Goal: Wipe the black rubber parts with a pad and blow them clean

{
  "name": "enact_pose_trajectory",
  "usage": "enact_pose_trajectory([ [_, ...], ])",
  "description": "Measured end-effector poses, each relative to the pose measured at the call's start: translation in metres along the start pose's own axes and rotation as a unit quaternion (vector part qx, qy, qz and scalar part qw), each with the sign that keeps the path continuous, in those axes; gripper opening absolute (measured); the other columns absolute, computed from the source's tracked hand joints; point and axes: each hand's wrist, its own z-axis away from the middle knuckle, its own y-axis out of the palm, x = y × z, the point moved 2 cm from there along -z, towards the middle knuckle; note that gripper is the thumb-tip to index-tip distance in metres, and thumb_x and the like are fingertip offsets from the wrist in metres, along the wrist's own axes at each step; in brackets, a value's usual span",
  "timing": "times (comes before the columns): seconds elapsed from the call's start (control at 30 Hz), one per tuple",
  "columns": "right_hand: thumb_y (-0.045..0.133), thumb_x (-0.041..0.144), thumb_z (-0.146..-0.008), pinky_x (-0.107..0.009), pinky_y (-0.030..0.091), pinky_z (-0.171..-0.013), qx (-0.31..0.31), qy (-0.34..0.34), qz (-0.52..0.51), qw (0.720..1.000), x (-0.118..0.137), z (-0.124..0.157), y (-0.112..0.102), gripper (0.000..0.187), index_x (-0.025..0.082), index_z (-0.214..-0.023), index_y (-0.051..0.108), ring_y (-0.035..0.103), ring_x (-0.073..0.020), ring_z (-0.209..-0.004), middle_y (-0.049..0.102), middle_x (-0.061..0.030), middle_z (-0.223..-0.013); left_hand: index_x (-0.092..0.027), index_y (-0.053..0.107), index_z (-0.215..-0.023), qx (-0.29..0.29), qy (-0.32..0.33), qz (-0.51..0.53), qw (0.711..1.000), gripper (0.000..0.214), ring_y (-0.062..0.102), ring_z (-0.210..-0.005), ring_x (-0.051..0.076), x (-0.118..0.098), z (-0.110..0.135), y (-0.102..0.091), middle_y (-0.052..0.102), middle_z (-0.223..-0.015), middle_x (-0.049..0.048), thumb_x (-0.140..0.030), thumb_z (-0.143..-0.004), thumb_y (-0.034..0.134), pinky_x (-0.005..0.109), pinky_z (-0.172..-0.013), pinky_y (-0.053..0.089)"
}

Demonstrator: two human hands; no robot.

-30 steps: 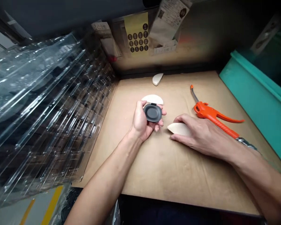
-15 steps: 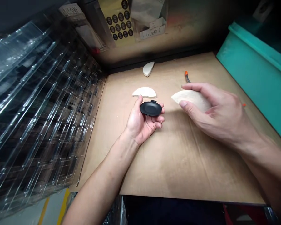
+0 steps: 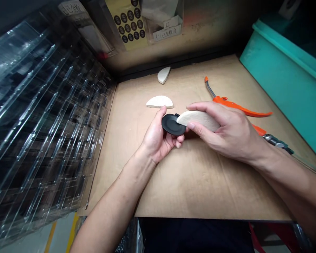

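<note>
The left hand (image 3: 158, 138) cradles a black oval lid (image 3: 170, 124) in curled fingers near the middle of the desk (image 3: 121, 168), while the right hand (image 3: 226, 131) pinches a pale half-moon (image 3: 198, 120), felt or foam, hard to say, its tip touching the lid. That contact looks like the step in hand; the next move calls for a steady left grip. Another half-moon (image 3: 159, 102) lies farther out, and a third (image 3: 163, 75) sits by the far edge.

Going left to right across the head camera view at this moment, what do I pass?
Stacked clear plastic trays → left hand → black oval piece → cream half-moon piece → right hand → teal plastic bin
</note>
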Motion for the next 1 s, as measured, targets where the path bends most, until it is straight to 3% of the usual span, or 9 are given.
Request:
enact_pose_trajectory([
  [0.23, 0.062, 0.028, -0.099, -0.029, 0.059, -0.090, 0.055, -0.013, -0.085, 0.995, 0.002, 0.002, 0.000, 0.030, 0.019, -0.127, 0.068, 0.073, -0.0179, -0.096, 0.075, -0.0018, -0.114, -0.014, 0.058, -0.083, -0.016, 0.014, -0.016, 1.000, 0.057, 0.058, -0.041, 0.012, 0.003, -0.001, 0.000, 0.059, -0.060, 0.0028, -0.058, -0.106, 0.030, 0.018, -0.033, 0.038],
  [0.43, 0.061, 0.027, -0.098, -0.035, 0.058, -0.089, 0.011, -0.031, -0.019, 0.999, -0.001, 0.001, -0.002, 0.032, 0.017, -0.127, 0.067, 0.072, -0.0223, -0.099, 0.073, -0.0058, -0.116, -0.013, 0.059, -0.084, -0.015, 0.021, -0.025, 0.999, 0.054, 0.059, -0.042, 0.012, 0.003, -0.001, 0.000, 0.062, -0.064, 0.0043, -0.055, -0.107, 0.032, 0.019, -0.034, 0.040],
  [0.57, 0.061, 0.024, -0.098, -0.026, 0.058, -0.075, 0.070, -0.008, -0.079, 0.994, -0.001, 0.000, -0.003, 0.028, 0.019, -0.123, 0.070, 0.072, -0.0164, -0.084, 0.076, -0.0005, -0.106, -0.013, 0.059, -0.085, -0.009, 0.016, -0.022, 1.000, 0.055, 0.058, -0.041, 0.013, 0.002, -0.001, 0.001, 0.059, -0.059, 0.0026, -0.055, -0.107, 0.030, 0.018, -0.033, 0.039],
  [0.73, 0.062, 0.028, -0.096, -0.037, 0.057, -0.086, 0.011, -0.008, -0.016, 1.000, -0.004, -0.001, -0.007, 0.031, 0.015, -0.124, 0.070, 0.072, -0.0253, -0.096, 0.075, -0.0072, -0.112, -0.013, 0.059, -0.083, -0.005, 0.010, -0.030, 0.999, 0.056, 0.058, -0.041, 0.013, 0.001, -0.002, 0.000, 0.065, -0.065, 0.0063, -0.052, -0.107, 0.027, 0.020, -0.032, 0.040],
  [0.9, 0.065, 0.031, -0.094, -0.034, 0.055, -0.060, 0.112, 0.061, -0.119, 0.985, -0.004, -0.002, -0.008, 0.025, 0.023, -0.115, 0.074, 0.070, -0.0210, -0.075, 0.076, -0.0004, -0.096, -0.014, 0.061, -0.083, -0.004, 0.030, -0.030, 0.999, 0.053, 0.058, -0.039, 0.014, 0.003, -0.002, 0.000, 0.060, -0.057, 0.0025, -0.055, -0.105, 0.036, 0.020, -0.032, 0.038],
  [1.0, 0.063, 0.032, -0.094, -0.038, 0.058, -0.076, 0.066, 0.047, -0.075, 0.994, -0.003, -0.003, -0.011, 0.028, 0.023, -0.120, 0.072, 0.072, -0.0252, -0.089, 0.076, -0.0033, -0.106, -0.014, 0.061, -0.083, -0.005, 0.030, -0.036, 0.999, 0.054, 0.058, -0.040, 0.013, 0.004, -0.002, 0.000, 0.063, -0.061, 0.0043, -0.056, -0.104, 0.037, 0.020, -0.032, 0.039],
])
